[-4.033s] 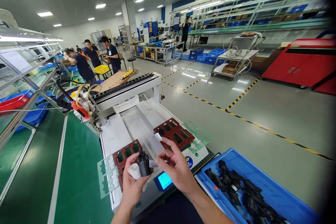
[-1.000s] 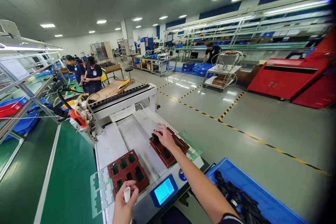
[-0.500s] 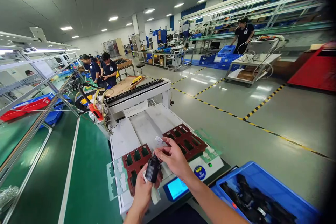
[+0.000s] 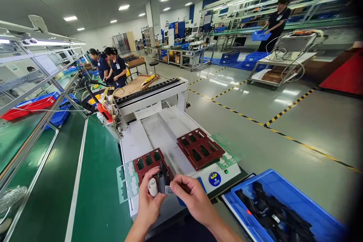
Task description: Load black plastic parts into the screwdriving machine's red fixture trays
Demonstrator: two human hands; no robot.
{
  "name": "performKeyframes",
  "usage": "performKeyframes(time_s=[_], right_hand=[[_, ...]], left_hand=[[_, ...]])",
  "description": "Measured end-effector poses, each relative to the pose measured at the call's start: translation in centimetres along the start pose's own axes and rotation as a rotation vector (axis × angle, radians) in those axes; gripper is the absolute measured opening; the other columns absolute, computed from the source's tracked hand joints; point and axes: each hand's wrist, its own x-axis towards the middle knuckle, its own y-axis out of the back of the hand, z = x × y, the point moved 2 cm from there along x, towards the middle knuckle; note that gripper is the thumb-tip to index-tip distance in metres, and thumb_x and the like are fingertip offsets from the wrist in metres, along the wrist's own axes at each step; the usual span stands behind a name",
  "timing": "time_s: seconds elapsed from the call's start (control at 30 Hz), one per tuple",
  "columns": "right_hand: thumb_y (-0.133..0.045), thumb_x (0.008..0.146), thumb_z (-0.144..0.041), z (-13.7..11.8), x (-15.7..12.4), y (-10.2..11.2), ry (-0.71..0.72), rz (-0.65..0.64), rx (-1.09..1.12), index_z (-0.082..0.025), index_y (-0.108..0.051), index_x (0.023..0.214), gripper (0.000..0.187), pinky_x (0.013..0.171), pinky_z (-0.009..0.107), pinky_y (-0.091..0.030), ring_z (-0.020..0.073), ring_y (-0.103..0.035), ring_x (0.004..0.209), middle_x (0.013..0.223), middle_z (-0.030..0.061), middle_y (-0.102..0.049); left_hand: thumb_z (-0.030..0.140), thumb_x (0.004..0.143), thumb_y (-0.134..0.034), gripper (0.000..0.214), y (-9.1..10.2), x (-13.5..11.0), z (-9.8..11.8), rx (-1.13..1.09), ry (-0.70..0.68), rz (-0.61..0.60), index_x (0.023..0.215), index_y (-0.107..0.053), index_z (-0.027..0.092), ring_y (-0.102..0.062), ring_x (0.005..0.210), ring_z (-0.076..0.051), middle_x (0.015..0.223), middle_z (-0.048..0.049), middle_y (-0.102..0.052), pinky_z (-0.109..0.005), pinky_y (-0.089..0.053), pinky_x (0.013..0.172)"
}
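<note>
My left hand (image 4: 149,204) is closed around a small black part (image 4: 162,176) and a white roll (image 4: 152,186), held upright above the near edge of the machine. My right hand (image 4: 192,198) pinches a small white label (image 4: 169,189) against the side of the black part. Just beyond the hands lies the left dark-red fixture tray (image 4: 147,162) with its pockets. A second dark-red fixture tray (image 4: 200,148) sits to the right on the white machine bed (image 4: 161,136).
A blue bin (image 4: 295,204) of black parts stands at lower right. A green conveyor belt (image 4: 93,181) runs along the left. A gantry with hoses (image 4: 113,109) crosses the back of the machine. People in dark uniforms (image 4: 113,70) work further back; another person (image 4: 276,20) carries a blue bin.
My right hand has come down from holding the label raised to pressing it on the black part. Both hands have dropped closer to me. The distant person has picked up a blue bin.
</note>
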Motion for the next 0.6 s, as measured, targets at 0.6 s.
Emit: performKeyframes(time_s=[0.6], right_hand=[[-0.064,0.098,-0.054,-0.70,-0.23,-0.48,0.110,0.077,-0.252,-0.018,-0.063,0.075,0.043,0.060,0.029,-0.036,0.0162,-0.048,0.064,0.071,-0.0001,-0.053]], left_hand=[[0.033,0.082,-0.086,0.052,-0.17,-0.67,0.28,0.020,0.016,-0.045,0.129,-0.065,0.027,-0.059,0.128,-0.030,0.134,-0.0087,-0.063,-0.043,-0.044,0.112]])
